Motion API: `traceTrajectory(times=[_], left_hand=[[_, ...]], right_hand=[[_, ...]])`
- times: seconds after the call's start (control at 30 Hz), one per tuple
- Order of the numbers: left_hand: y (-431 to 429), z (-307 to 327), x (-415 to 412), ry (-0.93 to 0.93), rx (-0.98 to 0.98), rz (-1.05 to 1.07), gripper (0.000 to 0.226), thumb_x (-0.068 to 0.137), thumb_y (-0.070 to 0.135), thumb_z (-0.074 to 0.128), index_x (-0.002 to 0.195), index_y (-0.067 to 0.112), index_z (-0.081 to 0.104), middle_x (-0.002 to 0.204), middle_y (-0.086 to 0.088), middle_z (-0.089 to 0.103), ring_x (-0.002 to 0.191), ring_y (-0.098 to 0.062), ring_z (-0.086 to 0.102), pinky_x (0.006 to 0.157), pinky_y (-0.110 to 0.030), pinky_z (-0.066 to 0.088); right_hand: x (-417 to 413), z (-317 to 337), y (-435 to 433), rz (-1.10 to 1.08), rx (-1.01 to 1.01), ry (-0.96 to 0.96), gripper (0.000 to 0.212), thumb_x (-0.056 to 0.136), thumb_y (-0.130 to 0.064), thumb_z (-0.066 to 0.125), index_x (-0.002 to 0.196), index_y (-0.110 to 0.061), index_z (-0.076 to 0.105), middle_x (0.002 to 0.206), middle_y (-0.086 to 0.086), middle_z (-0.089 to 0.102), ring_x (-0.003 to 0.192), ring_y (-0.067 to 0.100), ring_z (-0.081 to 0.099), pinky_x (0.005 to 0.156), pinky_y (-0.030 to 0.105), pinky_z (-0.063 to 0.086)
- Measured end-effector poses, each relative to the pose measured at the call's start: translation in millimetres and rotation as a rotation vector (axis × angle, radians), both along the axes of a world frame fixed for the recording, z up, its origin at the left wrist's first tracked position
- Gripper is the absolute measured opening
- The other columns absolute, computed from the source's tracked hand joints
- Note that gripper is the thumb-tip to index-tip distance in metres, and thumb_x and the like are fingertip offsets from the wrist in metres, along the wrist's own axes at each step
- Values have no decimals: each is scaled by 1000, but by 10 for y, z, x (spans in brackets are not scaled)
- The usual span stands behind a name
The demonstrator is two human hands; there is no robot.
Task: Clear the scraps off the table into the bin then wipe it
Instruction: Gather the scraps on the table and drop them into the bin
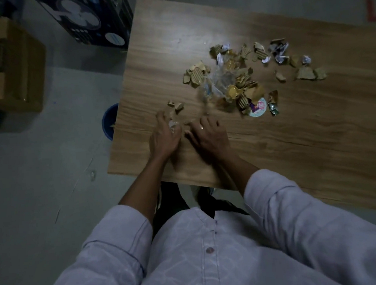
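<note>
Left hand [165, 136] curls around a few scraps [173, 125]; right hand [207, 133] lies flat beside it. They look light and loose, best scooped off the bench [294, 146].

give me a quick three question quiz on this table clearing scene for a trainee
1. True or false: the blue bin stands on the table.
2. Most scraps are: A torn cardboard, B glass, C cloth.
3. How many hands are over the table?
Key: 1 false, it sits lower, beside the table's edge; 2 A; 3 two, the left hand and the right hand.
</note>
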State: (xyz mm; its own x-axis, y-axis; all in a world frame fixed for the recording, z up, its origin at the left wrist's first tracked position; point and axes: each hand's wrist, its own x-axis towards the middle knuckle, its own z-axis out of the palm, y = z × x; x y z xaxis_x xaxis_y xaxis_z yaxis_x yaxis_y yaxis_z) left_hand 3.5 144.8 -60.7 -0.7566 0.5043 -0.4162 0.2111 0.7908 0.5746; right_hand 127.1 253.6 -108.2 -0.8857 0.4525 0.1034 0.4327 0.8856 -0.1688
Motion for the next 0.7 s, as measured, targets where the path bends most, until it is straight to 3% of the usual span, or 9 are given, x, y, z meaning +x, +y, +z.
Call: traceTrajectory(times=[0.13,0.33,0.4,0.47,0.57,0.7], left_hand=[[182,23,-142,55,-50,-111,94,96,40,60,162,22,-5,126,-23,65,106,-45,64,83,-42,47],[439,-34,-346,136,-128,-349,98,97,43,57,160,28,-16,131,-23,61,107,-44,64,86,-46,49],[532,-114,-381,159,-199,-398,90,97,41,52,162,21,-7,135,-25,57,111,-44,62,90,-48,48],[587,-169,-374,200,-249,-413,76,97,38,49,158,11,13,134,-27,57,112,-46,61,90,-49,48],[581,-176,-318,278,-183,-411,50,97,33,50,137,6,36,122,-24,62,102,-46,65,82,-49,49],[524,-153,-306,331,-174,-442,36,98,32,50,122,6,44,117,-21,63,99,-43,66,76,-46,48]], right_hand=[[-183,19,143,-101,-70,-13,36,102,-49,46,110,-18,61,95,12,62,73,34,62,54,34,42],[-204,136,233,-194,-276,-21,36,103,-54,38,109,-22,53,101,10,64,83,35,63,60,34,35],[-118,176,256,-253,-328,33,35,103,-51,42,103,-19,55,97,8,66,81,31,62,61,32,31],[8,206,249,-339,-373,61,34,102,-50,46,101,-19,57,93,6,68,81,29,63,61,32,31],[166,235,209,-535,-508,105,32,102,-54,46,101,-23,57,95,2,71,85,26,66,64,35,42],[298,255,213,-768,-795,351,26,100,-47,55,108,-24,64,101,-6,70,94,14,64,80,33,50]])
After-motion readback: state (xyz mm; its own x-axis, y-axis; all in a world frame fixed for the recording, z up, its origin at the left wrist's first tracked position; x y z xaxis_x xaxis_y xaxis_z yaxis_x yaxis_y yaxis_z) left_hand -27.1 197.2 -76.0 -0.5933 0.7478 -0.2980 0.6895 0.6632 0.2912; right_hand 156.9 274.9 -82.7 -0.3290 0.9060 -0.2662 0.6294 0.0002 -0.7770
